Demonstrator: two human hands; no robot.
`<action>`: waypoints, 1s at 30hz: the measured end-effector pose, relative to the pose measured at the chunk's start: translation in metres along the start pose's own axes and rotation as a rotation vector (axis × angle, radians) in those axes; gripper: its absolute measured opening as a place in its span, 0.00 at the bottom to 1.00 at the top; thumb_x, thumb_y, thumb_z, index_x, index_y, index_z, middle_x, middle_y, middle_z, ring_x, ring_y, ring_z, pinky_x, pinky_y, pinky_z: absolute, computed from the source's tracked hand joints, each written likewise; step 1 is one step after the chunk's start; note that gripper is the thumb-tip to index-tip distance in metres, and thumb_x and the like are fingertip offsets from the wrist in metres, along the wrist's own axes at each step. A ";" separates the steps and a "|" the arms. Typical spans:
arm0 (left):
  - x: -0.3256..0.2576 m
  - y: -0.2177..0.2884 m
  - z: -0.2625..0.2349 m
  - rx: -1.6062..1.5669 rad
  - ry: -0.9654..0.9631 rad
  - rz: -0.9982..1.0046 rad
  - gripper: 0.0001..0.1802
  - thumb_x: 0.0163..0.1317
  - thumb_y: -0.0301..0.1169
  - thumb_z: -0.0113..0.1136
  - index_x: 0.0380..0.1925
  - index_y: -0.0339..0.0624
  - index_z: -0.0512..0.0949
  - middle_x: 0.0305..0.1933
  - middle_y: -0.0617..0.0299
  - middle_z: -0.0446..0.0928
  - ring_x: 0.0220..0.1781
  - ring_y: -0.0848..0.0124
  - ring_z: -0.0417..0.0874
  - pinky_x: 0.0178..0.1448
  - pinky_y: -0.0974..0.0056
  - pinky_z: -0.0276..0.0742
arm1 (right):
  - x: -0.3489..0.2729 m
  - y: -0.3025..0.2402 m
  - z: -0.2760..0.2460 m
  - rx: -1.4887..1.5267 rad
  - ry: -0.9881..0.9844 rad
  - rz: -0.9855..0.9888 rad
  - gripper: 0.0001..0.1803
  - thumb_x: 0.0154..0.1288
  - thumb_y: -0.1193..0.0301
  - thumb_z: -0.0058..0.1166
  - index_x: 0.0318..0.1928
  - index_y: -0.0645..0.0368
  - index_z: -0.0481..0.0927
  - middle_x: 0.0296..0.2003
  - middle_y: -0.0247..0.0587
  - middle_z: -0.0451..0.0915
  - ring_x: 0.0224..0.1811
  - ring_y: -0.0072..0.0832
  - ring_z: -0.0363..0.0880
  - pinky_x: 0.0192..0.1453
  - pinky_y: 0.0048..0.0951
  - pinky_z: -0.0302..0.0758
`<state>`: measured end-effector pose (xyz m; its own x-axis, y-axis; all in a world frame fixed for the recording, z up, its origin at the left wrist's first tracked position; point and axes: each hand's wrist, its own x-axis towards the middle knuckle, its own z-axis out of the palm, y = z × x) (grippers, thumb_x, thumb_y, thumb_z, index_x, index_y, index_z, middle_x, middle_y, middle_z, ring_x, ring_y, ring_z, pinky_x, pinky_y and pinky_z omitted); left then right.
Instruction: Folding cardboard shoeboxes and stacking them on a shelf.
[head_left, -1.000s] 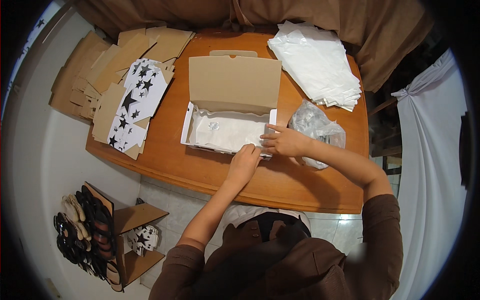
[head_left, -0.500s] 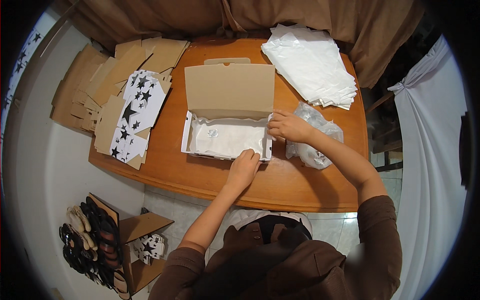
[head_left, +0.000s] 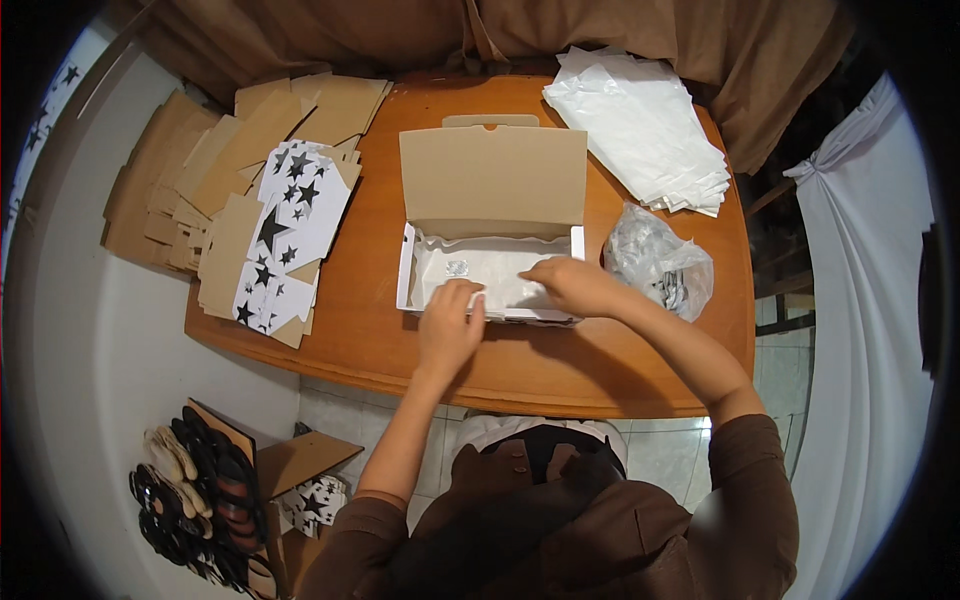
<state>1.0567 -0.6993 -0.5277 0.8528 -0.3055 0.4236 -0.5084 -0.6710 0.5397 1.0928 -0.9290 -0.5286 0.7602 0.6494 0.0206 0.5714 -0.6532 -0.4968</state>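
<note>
An open cardboard box (head_left: 492,180) with a white outside and a raised brown lid sits mid-table. White tissue paper (head_left: 492,268) lines its inside, with a small round item lying on the paper at the left. My left hand (head_left: 449,325) rests on the box's front wall, fingers curled over the paper's edge. My right hand (head_left: 568,283) lies flat inside the box, pressing the tissue paper down at the right.
A wooden table (head_left: 380,320) holds a stack of white sheets (head_left: 640,130) at the back right, a clear bag of small items (head_left: 660,262) right of the box, and flat cardboard blanks with star print (head_left: 280,230) at the left. On the floor stands an open carton of sandals (head_left: 205,495).
My right hand has moved from the box's right edge by the clear bag into the box, onto the paper. My left hand stayed at the front wall.
</note>
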 end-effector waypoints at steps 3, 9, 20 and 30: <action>-0.003 -0.033 -0.012 0.007 -0.053 -0.031 0.09 0.53 0.28 0.59 0.35 0.39 0.76 0.39 0.56 0.75 0.44 0.57 0.75 0.48 0.57 0.72 | 0.028 -0.023 0.019 0.357 -0.145 0.166 0.20 0.60 0.73 0.43 0.53 0.63 0.74 0.43 0.49 0.79 0.46 0.42 0.77 0.52 0.36 0.72; -0.004 -0.058 -0.023 -0.010 -0.281 0.089 0.19 0.50 0.36 0.65 0.42 0.42 0.76 0.46 0.58 0.73 0.51 0.58 0.72 0.55 0.56 0.67 | 0.067 -0.042 0.054 0.682 -0.244 0.387 0.19 0.66 0.69 0.39 0.53 0.64 0.73 0.44 0.50 0.78 0.43 0.36 0.77 0.49 0.32 0.72; -0.019 -0.084 -0.018 0.025 -0.312 0.200 0.24 0.51 0.34 0.63 0.48 0.39 0.71 0.48 0.54 0.72 0.50 0.54 0.72 0.56 0.54 0.67 | 0.097 -0.060 0.071 0.875 -0.352 0.688 0.17 0.67 0.69 0.38 0.52 0.63 0.73 0.44 0.46 0.76 0.47 0.33 0.71 0.52 0.32 0.67; 0.046 -0.097 -0.039 -0.117 -0.234 0.253 0.18 0.56 0.32 0.59 0.46 0.38 0.73 0.47 0.51 0.72 0.50 0.54 0.73 0.53 0.56 0.70 | 0.110 -0.023 -0.028 -0.209 0.676 0.294 0.22 0.52 0.78 0.52 0.51 0.58 0.73 0.48 0.47 0.73 0.52 0.42 0.70 0.57 0.43 0.67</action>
<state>1.1407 -0.6217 -0.5324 0.6957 -0.6074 0.3835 -0.7053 -0.4765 0.5249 1.1720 -0.8532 -0.4902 0.8751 0.1017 0.4731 0.3119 -0.8660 -0.3908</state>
